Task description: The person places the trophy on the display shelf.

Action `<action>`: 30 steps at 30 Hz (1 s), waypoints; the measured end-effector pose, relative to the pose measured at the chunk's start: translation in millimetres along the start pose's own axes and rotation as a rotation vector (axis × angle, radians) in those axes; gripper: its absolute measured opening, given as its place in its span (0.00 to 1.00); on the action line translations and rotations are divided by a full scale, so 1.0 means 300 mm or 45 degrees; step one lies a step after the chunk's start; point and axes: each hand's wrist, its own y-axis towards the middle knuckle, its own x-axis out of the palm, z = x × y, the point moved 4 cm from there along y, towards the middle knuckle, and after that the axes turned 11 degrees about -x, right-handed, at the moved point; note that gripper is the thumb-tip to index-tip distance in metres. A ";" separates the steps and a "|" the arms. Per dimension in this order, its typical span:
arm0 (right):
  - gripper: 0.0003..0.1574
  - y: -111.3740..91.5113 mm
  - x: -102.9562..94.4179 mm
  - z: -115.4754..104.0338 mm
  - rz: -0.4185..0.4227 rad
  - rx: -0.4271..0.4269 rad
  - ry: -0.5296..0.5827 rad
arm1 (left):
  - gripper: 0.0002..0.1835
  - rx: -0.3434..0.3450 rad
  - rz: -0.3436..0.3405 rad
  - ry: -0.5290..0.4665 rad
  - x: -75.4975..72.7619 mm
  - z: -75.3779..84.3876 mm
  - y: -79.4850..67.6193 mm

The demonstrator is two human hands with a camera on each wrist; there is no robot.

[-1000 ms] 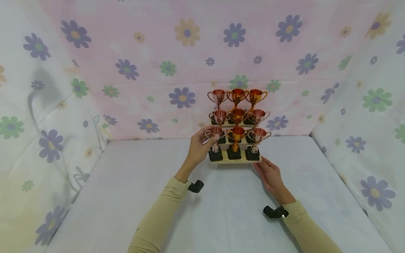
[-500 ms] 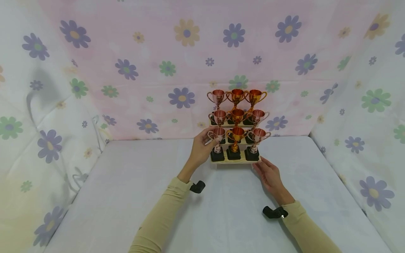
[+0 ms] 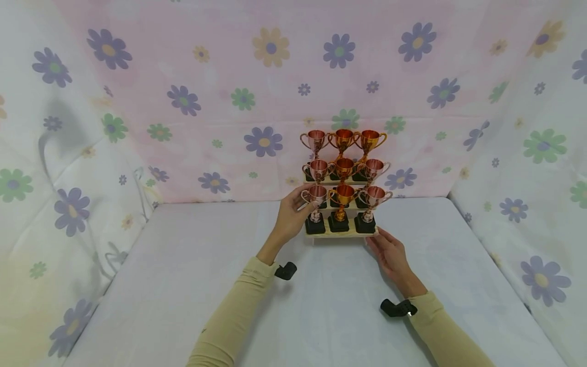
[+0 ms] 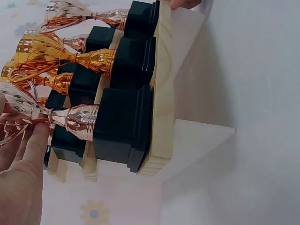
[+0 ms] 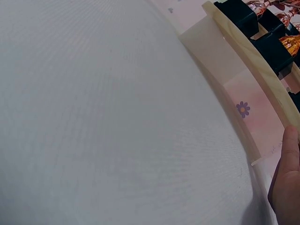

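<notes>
A three-tier wooden display stand [image 3: 340, 235] on pale supports bears several small trophy cups on black square bases, three to a step. My left hand [image 3: 288, 216] pinches the stem and handle of the rose-gold trophy [image 3: 315, 204] at the front left. In the left wrist view, that trophy's black base [image 4: 119, 124] sits on the lowest wooden step [image 4: 163, 93], near its end. Beside it stand a gold trophy [image 3: 341, 201] and another rose-gold trophy [image 3: 372, 201]. My right hand [image 3: 390, 255] grips the stand's front right corner; in the right wrist view its thumb [image 5: 290, 150] touches the wood edge.
The stand is at the back of a white-covered table [image 3: 220, 285], right of its middle. Behind it hangs a flowered pink cloth [image 3: 293, 66]. Flowered white cloth [image 3: 41, 219] closes off both sides. A black wrist camera [image 3: 286, 271] shows at my left cuff.
My left hand has shifted the front-left rose-gold trophy slightly right along the lowest step, then stopped. My right hand stays at the stand's corner.
</notes>
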 end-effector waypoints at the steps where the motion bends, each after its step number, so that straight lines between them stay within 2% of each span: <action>1: 0.37 0.001 -0.001 0.002 -0.002 0.000 0.000 | 0.26 0.007 0.001 0.004 -0.001 -0.002 0.000; 5: 0.38 0.002 -0.002 0.008 -0.011 -0.009 -0.005 | 0.27 0.024 -0.002 0.008 -0.004 -0.009 0.003; 11: 0.40 0.002 -0.007 0.010 -0.024 -0.029 -0.004 | 0.31 -0.026 -0.009 -0.023 -0.013 -0.016 -0.006; 15: 0.40 0.006 -0.008 0.009 -0.025 -0.026 -0.009 | 0.35 -0.049 0.010 -0.021 -0.026 -0.016 -0.026; 20: 0.38 0.006 -0.005 0.003 -0.011 0.003 -0.016 | 0.35 -0.029 -0.002 -0.037 -0.066 -0.033 -0.065; 22: 0.38 0.002 -0.006 -0.005 -0.025 0.020 -0.047 | 0.33 -0.027 0.008 0.019 -0.089 -0.044 -0.086; 25: 0.36 -0.009 -0.009 -0.027 -0.100 0.025 -0.191 | 0.31 -0.034 0.046 0.173 -0.133 -0.050 -0.129; 28: 0.35 -0.022 -0.019 -0.060 -0.216 -0.020 -0.482 | 0.29 -0.040 0.100 0.414 -0.189 -0.045 -0.181; 30: 0.35 -0.031 -0.027 -0.091 -0.292 -0.103 -0.728 | 0.29 -0.038 0.118 0.622 -0.228 -0.039 -0.217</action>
